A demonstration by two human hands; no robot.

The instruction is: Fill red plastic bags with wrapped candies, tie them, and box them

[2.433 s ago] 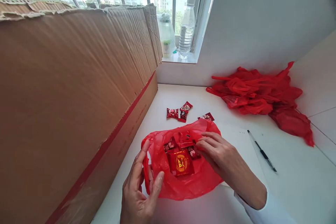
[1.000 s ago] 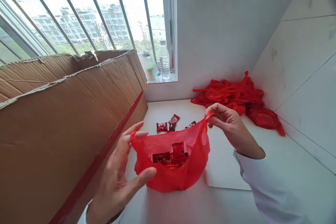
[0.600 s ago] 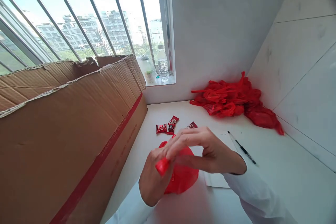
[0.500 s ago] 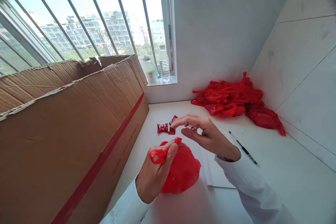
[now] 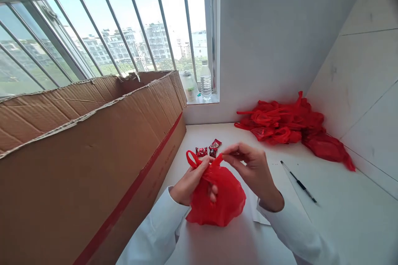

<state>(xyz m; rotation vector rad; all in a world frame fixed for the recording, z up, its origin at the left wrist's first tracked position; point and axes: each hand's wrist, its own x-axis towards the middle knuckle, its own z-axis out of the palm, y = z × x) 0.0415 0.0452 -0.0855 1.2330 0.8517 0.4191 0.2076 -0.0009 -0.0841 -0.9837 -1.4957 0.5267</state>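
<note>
A thin red plastic bag (image 5: pixel 228 198) rests on the white table in front of me, its gathered top raised. My left hand (image 5: pixel 191 182) is closed around the neck of the bag, some fingertips showing in front of the red film. One looped handle sticks up beside my left thumb. Between thumb and forefinger, my right hand (image 5: pixel 250 165) pinches the other handle at its tip. Just beyond the bag lie a few small red wrapped candies (image 5: pixel 215 145), partly hidden behind my hands. What the bag contains cannot be made out.
A tall cardboard box (image 5: pixel 124 140) stands along the left. Crumpled red bags (image 5: pixel 280 120) are heaped at the back right against the wall. A black pen (image 5: pixel 300 184) and white paper (image 5: pixel 284 190) lie to the right. A water bottle (image 5: pixel 205 83) stands on the windowsill.
My right hand has come down from above the candies and taken hold of a bag handle. My left hand has turned, the loop now upright. The view has shifted slightly.
</note>
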